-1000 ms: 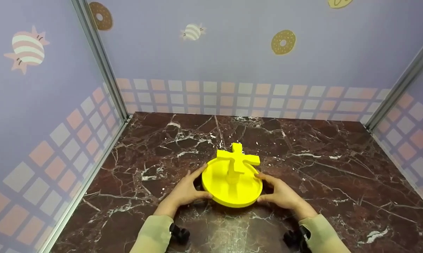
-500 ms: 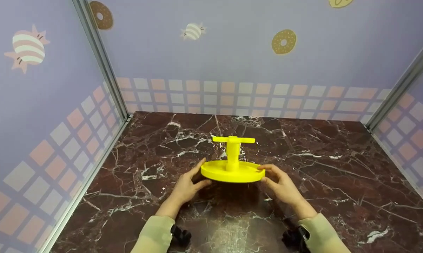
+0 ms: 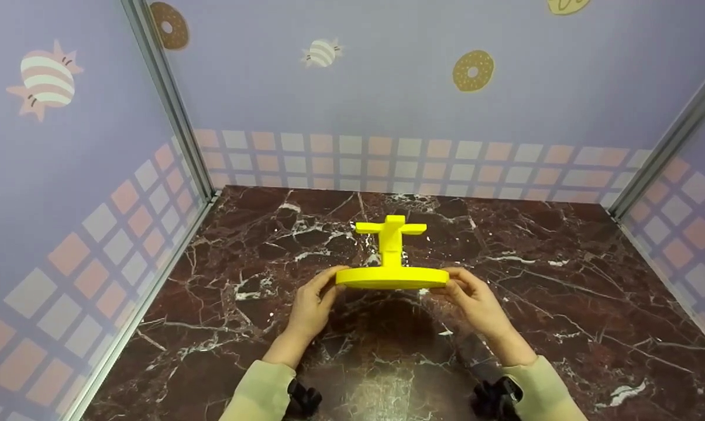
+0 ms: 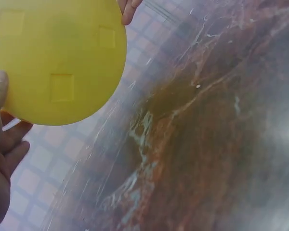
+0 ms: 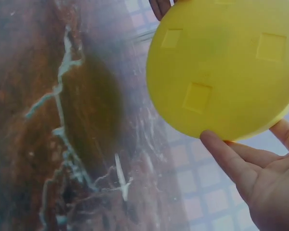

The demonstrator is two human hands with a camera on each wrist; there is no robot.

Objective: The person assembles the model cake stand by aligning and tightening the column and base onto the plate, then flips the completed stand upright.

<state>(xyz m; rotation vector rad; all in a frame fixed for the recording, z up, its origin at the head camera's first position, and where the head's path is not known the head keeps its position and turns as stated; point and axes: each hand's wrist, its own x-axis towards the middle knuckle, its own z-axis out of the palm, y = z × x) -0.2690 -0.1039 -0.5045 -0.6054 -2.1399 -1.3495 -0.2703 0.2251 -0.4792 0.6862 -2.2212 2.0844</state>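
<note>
Both hands hold a bright yellow round tray-like piece (image 3: 392, 278) with a raised rim, a central post and a cross-shaped top (image 3: 391, 227). In the head view its disc is seen nearly edge-on, above the marble surface. My left hand (image 3: 310, 304) grips the disc's left edge between thumb and fingers. At the right edge my right hand (image 3: 475, 301) pinches it the same way. The flat underside (image 4: 58, 57) shows several shallow square recesses in the left wrist view. From the right wrist, the underside (image 5: 226, 67) also faces the camera, with the right thumb (image 5: 214, 139) pressed on it.
A dark red marbled tabletop (image 3: 270, 234) with white veins lies below the hands. Lilac panels (image 3: 387, 88) printed with sweets and a tile pattern stand at the back and both sides. Black wrist-worn devices (image 3: 303, 399) sit by the sleeves.
The yellow piece has risen and tipped from showing its inside to nearly edge-on, its cross now higher in view. Both hands have shifted their hold with it.
</note>
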